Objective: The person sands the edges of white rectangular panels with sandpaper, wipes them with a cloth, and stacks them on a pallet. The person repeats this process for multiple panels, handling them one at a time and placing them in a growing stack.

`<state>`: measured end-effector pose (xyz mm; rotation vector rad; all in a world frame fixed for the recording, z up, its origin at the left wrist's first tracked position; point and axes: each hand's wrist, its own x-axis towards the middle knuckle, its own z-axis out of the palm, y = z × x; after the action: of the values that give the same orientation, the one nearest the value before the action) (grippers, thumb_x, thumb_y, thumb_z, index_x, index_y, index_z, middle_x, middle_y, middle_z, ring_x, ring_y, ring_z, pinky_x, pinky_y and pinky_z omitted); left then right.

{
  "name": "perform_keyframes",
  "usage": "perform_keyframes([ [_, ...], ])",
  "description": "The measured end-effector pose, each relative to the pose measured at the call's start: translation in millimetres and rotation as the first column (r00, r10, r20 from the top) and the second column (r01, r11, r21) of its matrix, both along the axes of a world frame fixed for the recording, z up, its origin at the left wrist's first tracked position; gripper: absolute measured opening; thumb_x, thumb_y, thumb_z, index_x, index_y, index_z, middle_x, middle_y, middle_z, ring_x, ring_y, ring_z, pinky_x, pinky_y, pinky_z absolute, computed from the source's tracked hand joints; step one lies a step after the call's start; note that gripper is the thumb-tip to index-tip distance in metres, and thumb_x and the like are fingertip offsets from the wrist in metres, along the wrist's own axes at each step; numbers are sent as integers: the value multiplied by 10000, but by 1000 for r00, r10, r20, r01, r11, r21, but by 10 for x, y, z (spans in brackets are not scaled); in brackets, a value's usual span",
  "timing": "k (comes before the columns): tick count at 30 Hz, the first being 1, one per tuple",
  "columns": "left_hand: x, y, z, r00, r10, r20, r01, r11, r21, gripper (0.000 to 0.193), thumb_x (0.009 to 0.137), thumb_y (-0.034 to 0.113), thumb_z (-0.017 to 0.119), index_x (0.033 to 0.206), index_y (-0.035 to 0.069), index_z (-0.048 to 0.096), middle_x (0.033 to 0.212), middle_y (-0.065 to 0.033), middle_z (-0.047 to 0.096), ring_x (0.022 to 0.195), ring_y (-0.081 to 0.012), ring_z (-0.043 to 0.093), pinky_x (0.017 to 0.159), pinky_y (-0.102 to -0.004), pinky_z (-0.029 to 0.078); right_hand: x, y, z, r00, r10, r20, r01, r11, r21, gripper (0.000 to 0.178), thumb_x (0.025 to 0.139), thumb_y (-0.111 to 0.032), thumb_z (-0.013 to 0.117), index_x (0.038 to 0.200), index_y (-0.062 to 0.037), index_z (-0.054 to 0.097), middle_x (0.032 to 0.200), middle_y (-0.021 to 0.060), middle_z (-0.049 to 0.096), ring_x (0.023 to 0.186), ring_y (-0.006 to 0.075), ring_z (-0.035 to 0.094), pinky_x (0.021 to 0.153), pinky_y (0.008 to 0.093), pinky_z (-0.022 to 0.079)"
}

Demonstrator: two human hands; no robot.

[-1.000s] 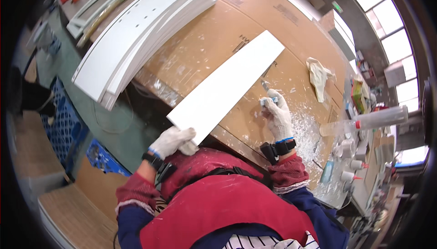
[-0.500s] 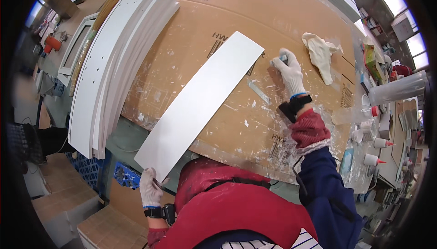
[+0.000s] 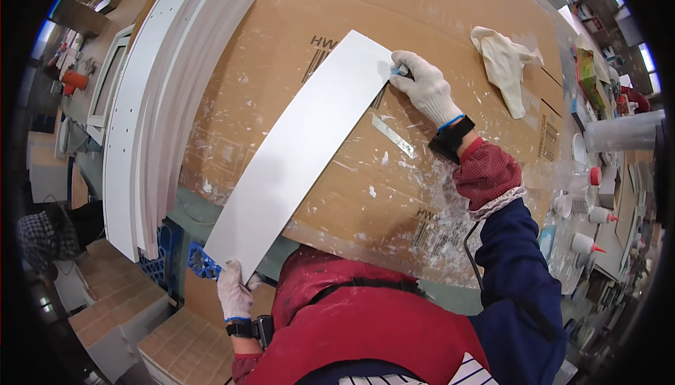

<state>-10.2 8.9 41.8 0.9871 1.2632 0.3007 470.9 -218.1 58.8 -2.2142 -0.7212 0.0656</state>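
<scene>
A long white board (image 3: 299, 156) slants across the cardboard-covered table, its near end jutting past the table's front edge. My left hand (image 3: 236, 291), in a white glove, grips that near end, with the thumb on top. At the far right corner of the board, my gloved right hand (image 3: 424, 88) is closed on a small bluish thing (image 3: 401, 71), pressed to the board's edge. The fingers hide most of this thing, so its kind does not show. A short, flat pale strip (image 3: 392, 136) lies on the cardboard below my right hand.
A stack of white boards (image 3: 151, 111), the top one with holes, stands along the left. A crumpled off-white glove (image 3: 505, 68) lies at the far right of the cardboard (image 3: 365, 209). Small white bottles with red tips (image 3: 585, 244) and a clear jar line the right side.
My right hand has moved left from over the cardboard to the board's far corner, bringing the small bluish thing against it. My left hand still grips the near end.
</scene>
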Motion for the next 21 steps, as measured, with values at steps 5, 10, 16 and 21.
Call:
perform_keyframes([
  [5,-4,25,-14,997,-56,-54,59,997,47,326,913,308,591,1071,30,524,844,-75,619,517,-143,569,382,-259,492,124,-10,-14,1000,-23,4,23,999,-34,326,801,-181,669,1099,-84,578,936,126,644,879,279,629,775,350,495],
  [10,51,21,72,995,-89,-41,91,995,28,306,912,277,591,1057,16,523,817,-68,600,512,-141,551,385,-259,463,386,17,-16,985,-164,47,169,978,-125,320,795,-207,669,1075,-84,576,915,124,638,876,291,623,770,371,488],
  [16,27,72,33,992,-119,-39,121,990,77,295,929,293,577,1019,20,508,727,-73,570,467,-153,517,404,-262,432,464,-98,125,944,-326,-58,324,945,-33,342,798,-221,686,1086,-64,589,822,77,653,780,189,633,750,319,496],
  [21,97,71,88,996,-86,-28,86,996,21,249,926,237,569,1017,11,517,734,-67,572,469,-153,532,399,-264,455,272,-82,59,980,-184,-75,176,979,-102,344,790,-194,689,1094,-65,592,825,71,646,776,174,624,754,307,495],
])
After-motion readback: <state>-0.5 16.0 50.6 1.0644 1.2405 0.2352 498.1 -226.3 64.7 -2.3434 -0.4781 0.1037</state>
